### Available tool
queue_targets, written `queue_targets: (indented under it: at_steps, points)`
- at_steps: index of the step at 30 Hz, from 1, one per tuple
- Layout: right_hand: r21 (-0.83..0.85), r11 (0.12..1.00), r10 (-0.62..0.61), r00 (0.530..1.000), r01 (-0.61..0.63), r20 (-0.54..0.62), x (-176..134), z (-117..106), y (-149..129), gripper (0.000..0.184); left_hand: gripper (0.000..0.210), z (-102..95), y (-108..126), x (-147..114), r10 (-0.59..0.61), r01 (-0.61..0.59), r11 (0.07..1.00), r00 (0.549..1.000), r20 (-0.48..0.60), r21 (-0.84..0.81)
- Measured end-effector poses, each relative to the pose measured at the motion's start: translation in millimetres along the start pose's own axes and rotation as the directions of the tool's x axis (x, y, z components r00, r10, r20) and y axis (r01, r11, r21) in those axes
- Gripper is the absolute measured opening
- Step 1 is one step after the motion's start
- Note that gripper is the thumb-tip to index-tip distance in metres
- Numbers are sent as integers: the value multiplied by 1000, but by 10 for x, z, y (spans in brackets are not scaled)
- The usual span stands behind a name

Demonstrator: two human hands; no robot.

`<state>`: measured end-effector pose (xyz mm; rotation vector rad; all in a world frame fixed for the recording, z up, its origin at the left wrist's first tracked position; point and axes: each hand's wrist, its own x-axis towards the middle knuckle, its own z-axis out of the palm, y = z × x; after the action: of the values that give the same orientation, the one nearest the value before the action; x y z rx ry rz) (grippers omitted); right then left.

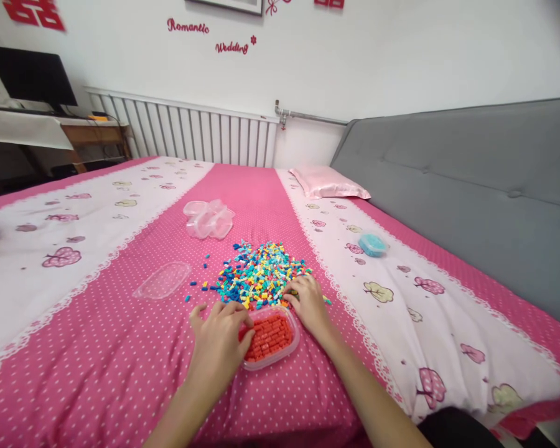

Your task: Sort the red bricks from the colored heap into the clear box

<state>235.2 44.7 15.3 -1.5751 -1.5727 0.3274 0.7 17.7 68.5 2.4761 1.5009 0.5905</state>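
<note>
A clear plastic container (295, 350) holds rows of small red building bricks (270, 336) packed side by side. My left hand (220, 336) is at its left rim, thumb and forefinger bent close together over the red bricks; whatever lies between the fingertips is hidden. Just behind the container spreads a heap of loose mixed-colour bricks (261, 270), blue, yellow, teal, white and red. At the heap's front right edge my right hand (307, 302) reaches in with fingers curled and fingertips close together. What those fingers hold is too small to make out.
Left of the heap lies a clear lid (163, 280), with stacked clear containers (210, 219) behind it. A container of light-blue pieces (373, 244) sits on the right. Beyond are a pink pillow (329, 183), a grey headboard (466, 168) and a radiator (191, 127).
</note>
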Motion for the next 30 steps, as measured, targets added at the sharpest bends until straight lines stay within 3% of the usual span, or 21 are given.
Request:
queue_targets:
  at_steps: [2, 7, 11, 16, 20, 30]
  points:
    - [121, 992, 43, 999, -42, -3, -14, -14, 48, 8, 14, 6, -7, -9, 14, -14, 1000, 1000, -12, -1]
    - [420, 899, 111, 992, -124, 55, -106, -132, 64, 37, 13, 33, -10, -35, 40, -39, 999, 998, -57, 11]
    - [539, 827, 119, 987, -161, 111, -170, -228, -58, 32, 14, 29, 22, -48, 31, -30, 999, 998, -52, 19]
    - [588, 788, 84, 977, -184, 193, -231, -249, -266, 17, 13, -20, 80, -57, -1, 1, 1000, 1000, -11, 2]
    - [571, 806, 15, 971, -153, 240, -302, -239, -406, 8, 12, -50, 108, -72, -4, 3, 999, 1000, -13, -49]
    - [487, 872, -62, 973, -54, 220, -388, -121, -478, 9, 12, -54, 112, -91, 37, -56, 983, 993, -109, -177]
